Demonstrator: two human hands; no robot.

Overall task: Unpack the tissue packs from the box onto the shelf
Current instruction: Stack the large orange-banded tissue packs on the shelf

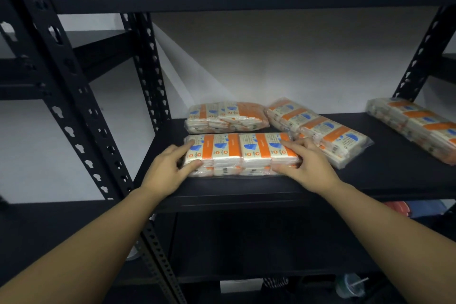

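Head camera view, looking forward and slightly down at a black metal shelf with perforated uprights, set against a pale wall.

Four clear-wrapped tissue packs, printed in orange, cream and blue, lie on the shelf board. The front tissue pack lies flat near the board's front edge, its long side running left to right. Two bare forearms reach in from the bottom of the frame to either end of it. The left hand grips the pack's left end, fingers over the top and thumb pressed against the front face. The right hand grips the right end the same way, fingers laid across the top and thumb along the front.

Just behind it lies a second pack, also running left to right. To the right, a third pack lies at an angle, its near corner just beside the right hand. A fourth pack lies well apart at the far right, cut off by the frame edge.

Below the board, the lower levels are dark; a clear plastic cup with a straw shows at the bottom right.
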